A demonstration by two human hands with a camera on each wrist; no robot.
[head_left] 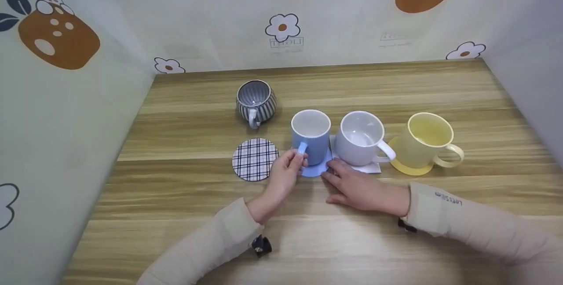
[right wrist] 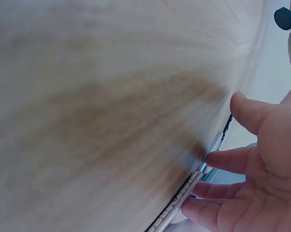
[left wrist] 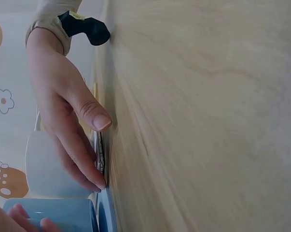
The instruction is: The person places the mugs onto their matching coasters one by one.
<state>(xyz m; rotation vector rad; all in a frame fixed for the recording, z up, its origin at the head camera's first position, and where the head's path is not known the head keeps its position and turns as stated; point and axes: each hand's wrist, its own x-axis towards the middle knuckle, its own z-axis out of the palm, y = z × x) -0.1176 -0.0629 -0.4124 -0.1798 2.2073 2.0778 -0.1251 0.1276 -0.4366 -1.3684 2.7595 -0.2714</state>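
Here, the left hand (head_left: 284,171) pinched the handle of the blue mug (head_left: 320,149), its fingers curled around it. That mug was upright over the blue coaster (head_left: 313,171), between the plaid coaster (head_left: 253,162) and the white mug (head_left: 358,148). The right hand (head_left: 355,187) had its fingers extended and gripped nothing, the fingertips at the blue coaster's edge, beside the square white coaster (head_left: 371,169) under the white mug. On the right, the yellow mug (head_left: 415,148) stood on a yellow coaster (head_left: 409,170). Behind the plaid coaster, the striped mug (head_left: 264,111) stood on the wooden surface (head_left: 176,223).
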